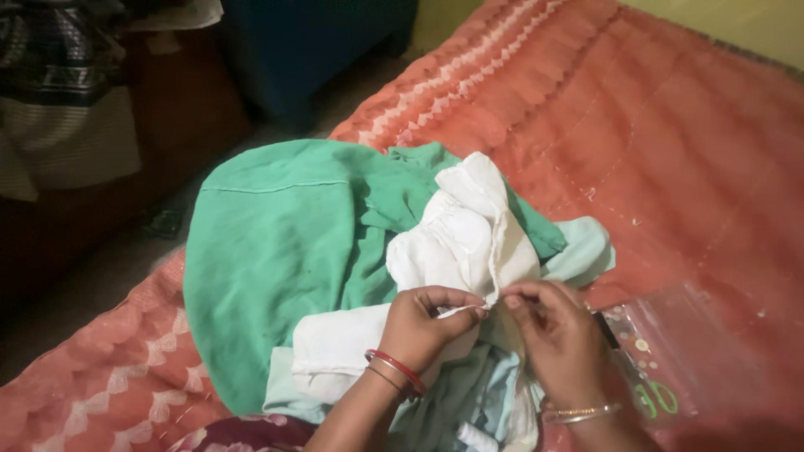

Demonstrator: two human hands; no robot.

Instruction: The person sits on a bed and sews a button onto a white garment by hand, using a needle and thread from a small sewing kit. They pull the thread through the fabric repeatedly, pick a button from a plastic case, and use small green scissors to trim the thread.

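Head view, looking down onto a bed (670,125) covered with an orange-red quilted spread.

A white garment (456,243) is seen bunched at the middle of the frame, lying on top of a larger green cloth (268,259) that is spread over the near left part of the bed. A pale blue cloth (586,247) shows from under the white one on its right side and again below the wrists.

The left hand (423,326) is held over the lower part of the white garment; its fingers are pressed together, thumb against forefinger, pinching a fold of the white cloth's edge. Red and thin metal bangles are worn at that wrist. The right hand (557,335) is set just beside it, fingertips nearly touching those of the left; its fingers are likewise pinched on the same white edge. A thin metal bangle is worn at that wrist too. Whether a needle or thread is held cannot be told.

A clear plastic bag (678,343) lies on the bed just right of the right hand. A small white spool-like item (473,437) is seen at the bottom edge, partly cut off.

Edges: the bed's left edge runs diagonally from upper centre to lower left, and the green cloth reaches that edge. The floor (84,276) beyond it is dark. Open bedspread lies to the upper right, well apart from the hands.
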